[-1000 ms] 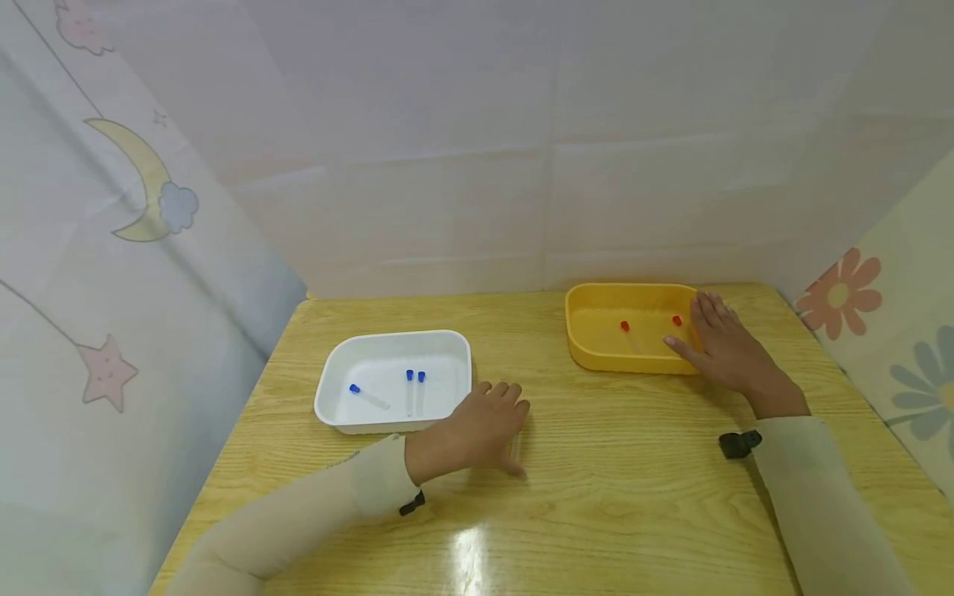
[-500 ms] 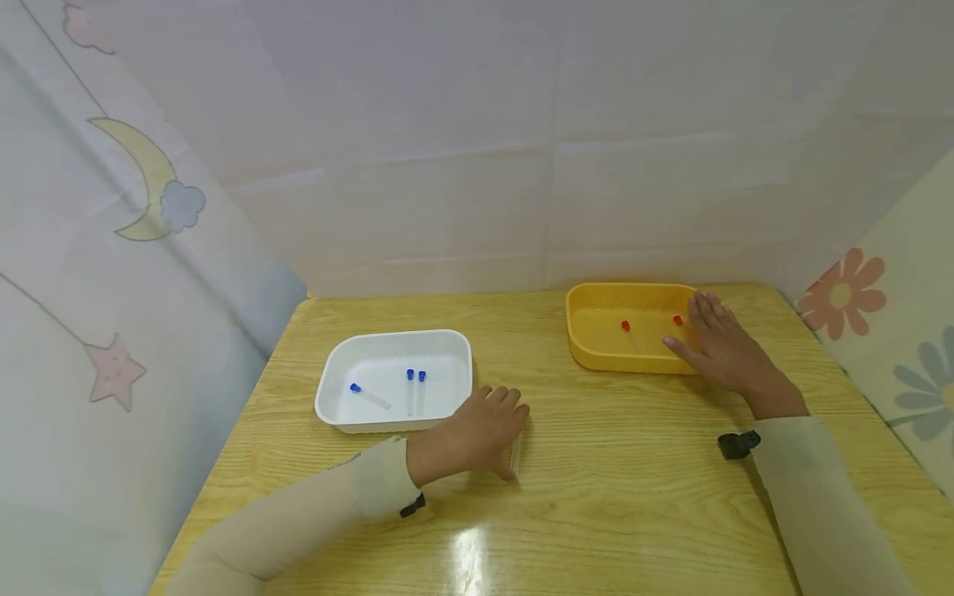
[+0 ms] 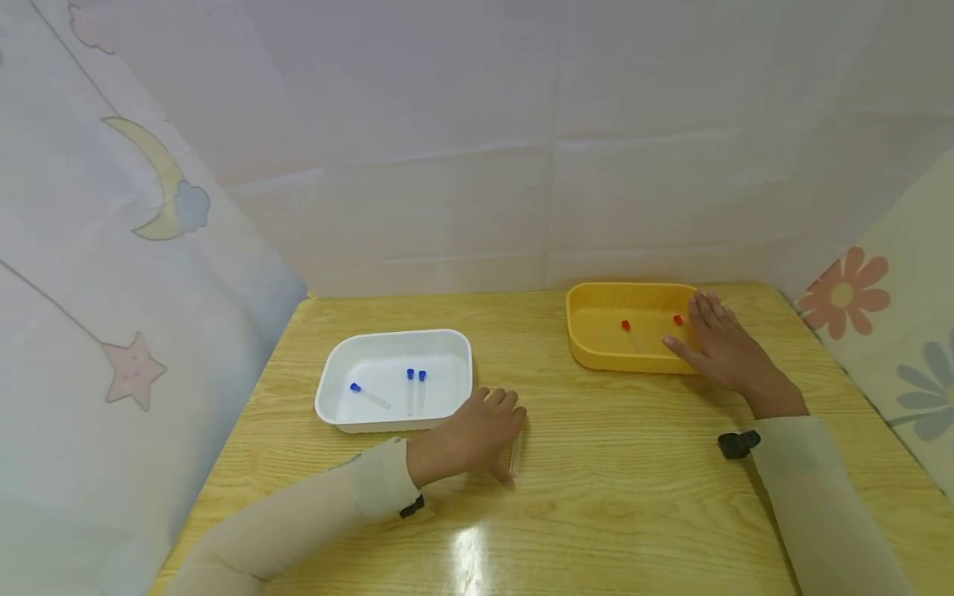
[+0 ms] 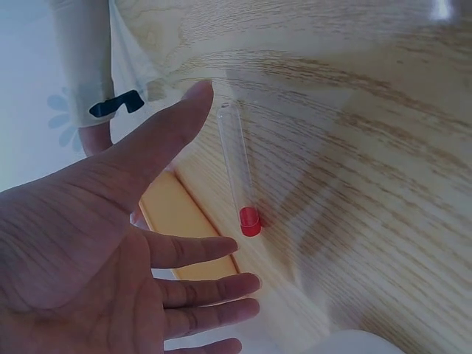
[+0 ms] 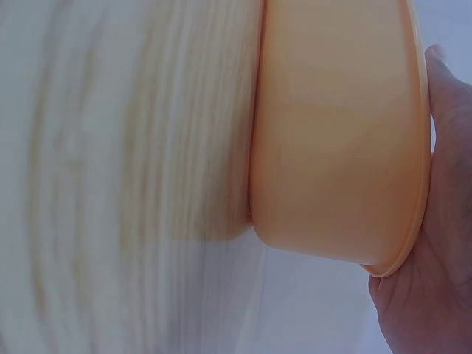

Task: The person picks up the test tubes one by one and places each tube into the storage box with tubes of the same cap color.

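My left hand (image 3: 473,434) is just over the table, right of the white tray, its thumb and fingers spread apart. Between them lies a clear test tube (image 4: 236,158) with a red cap (image 4: 250,221), flat on the wood. In the head view only the tube's near part (image 3: 516,455) shows; the hand covers its cap. My right hand (image 3: 726,352) rests with extended fingers on the right rim of the yellow tray (image 3: 633,362). Two red-capped tubes lie inside that tray, one partly hidden. The right wrist view shows the palm against the tray's rim (image 5: 422,110).
The white tray (image 3: 395,427) on the left holds three blue-capped tubes, one of them slanted (image 3: 373,398). Both trays stand on a wood-grain table (image 3: 596,497). Patterned cloth hangs behind and on both sides, close to the table edges.
My left thumb has drawn slightly left and toward me, so more of the tube shows. The right hand and both trays keep their places. The left cloth has shifted rightward.
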`<state>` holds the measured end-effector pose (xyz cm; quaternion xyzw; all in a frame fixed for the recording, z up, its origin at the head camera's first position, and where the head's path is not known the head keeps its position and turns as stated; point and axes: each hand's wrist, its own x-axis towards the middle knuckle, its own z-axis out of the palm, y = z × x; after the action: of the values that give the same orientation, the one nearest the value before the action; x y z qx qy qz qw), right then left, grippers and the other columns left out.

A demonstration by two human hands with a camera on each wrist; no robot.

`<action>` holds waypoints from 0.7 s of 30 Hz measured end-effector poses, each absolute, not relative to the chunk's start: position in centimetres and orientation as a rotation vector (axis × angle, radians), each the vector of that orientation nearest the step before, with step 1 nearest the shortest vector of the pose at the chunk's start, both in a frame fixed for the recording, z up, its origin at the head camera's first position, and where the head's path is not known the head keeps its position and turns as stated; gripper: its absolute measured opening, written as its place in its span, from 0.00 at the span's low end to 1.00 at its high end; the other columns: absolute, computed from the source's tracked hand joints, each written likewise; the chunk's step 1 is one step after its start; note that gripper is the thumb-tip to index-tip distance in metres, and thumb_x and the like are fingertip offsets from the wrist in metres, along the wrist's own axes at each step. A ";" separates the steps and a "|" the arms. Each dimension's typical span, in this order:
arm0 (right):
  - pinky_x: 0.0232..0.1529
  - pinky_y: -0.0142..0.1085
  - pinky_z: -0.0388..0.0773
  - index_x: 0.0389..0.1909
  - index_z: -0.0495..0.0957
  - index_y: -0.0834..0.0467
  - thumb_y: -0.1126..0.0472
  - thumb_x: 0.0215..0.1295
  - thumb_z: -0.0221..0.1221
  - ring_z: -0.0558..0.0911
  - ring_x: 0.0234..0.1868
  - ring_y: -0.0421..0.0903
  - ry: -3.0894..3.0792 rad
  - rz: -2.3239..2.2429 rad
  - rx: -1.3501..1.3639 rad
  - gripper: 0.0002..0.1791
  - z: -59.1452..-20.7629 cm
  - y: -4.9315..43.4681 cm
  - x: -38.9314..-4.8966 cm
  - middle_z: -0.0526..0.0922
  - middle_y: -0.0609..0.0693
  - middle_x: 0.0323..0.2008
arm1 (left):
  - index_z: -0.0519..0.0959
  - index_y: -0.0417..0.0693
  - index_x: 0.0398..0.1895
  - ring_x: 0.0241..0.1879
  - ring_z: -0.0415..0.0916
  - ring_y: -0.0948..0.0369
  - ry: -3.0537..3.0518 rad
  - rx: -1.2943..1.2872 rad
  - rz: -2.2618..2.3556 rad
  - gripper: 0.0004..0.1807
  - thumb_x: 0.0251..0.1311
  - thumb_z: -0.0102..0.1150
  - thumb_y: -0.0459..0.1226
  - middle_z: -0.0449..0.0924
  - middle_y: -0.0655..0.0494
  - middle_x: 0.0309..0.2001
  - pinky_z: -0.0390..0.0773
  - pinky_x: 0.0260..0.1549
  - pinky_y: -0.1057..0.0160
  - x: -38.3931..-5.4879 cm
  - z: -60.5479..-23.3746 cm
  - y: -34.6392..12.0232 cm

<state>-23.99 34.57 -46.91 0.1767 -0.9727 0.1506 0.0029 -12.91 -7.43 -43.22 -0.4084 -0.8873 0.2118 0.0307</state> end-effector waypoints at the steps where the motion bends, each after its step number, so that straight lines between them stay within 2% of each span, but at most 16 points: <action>1: 0.74 0.57 0.23 0.78 0.31 0.71 0.37 0.79 0.44 0.25 0.78 0.62 -3.049 0.471 0.554 0.51 -46.9 34.6 -24.0 0.21 0.61 0.78 | 0.79 0.53 0.48 0.47 0.74 0.60 -2.736 -1.258 0.652 0.47 0.35 0.66 0.78 0.74 0.58 0.45 0.75 0.51 0.59 -12.9 -43.2 -7.4; 7: 0.74 0.57 0.23 0.78 0.31 0.72 0.37 0.79 0.44 0.26 0.78 0.64 -3.053 0.470 0.550 0.51 -46.8 34.5 -24.0 0.21 0.60 0.78 | 0.78 0.53 0.51 0.48 0.74 0.60 -2.766 -1.256 0.655 0.48 0.36 0.65 0.79 0.74 0.58 0.46 0.76 0.53 0.58 -13.0 -43.5 -7.4; 12: 0.75 0.57 0.23 0.77 0.32 0.72 0.37 0.79 0.44 0.23 0.78 0.60 -3.054 0.479 0.551 0.51 -46.6 34.4 -23.9 0.21 0.61 0.78 | 0.78 0.53 0.52 0.48 0.73 0.60 -2.790 -1.252 0.669 0.48 0.38 0.63 0.79 0.74 0.59 0.47 0.76 0.52 0.58 -13.2 -43.9 -7.4; 17: 0.74 0.57 0.23 0.77 0.31 0.72 0.37 0.79 0.44 0.24 0.78 0.62 -3.053 0.477 0.554 0.51 -46.7 34.5 -23.9 0.21 0.60 0.78 | 0.78 0.54 0.51 0.45 0.73 0.61 -2.768 -1.251 0.685 0.47 0.40 0.63 0.79 0.73 0.59 0.45 0.75 0.47 0.61 -13.2 -44.4 -7.4; 21: 0.74 0.57 0.23 0.77 0.31 0.71 0.37 0.79 0.44 0.25 0.78 0.63 -3.050 0.474 0.557 0.51 -46.7 34.5 -23.9 0.23 0.63 0.78 | 0.77 0.54 0.53 0.48 0.74 0.60 -2.762 -1.241 0.714 0.46 0.43 0.61 0.78 0.74 0.58 0.48 0.74 0.53 0.59 -13.2 -44.9 -7.4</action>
<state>-23.90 34.50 -46.73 0.1777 -0.9724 0.1513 0.0026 -13.22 -7.39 -44.91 -0.3988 -0.8877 0.2296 0.0152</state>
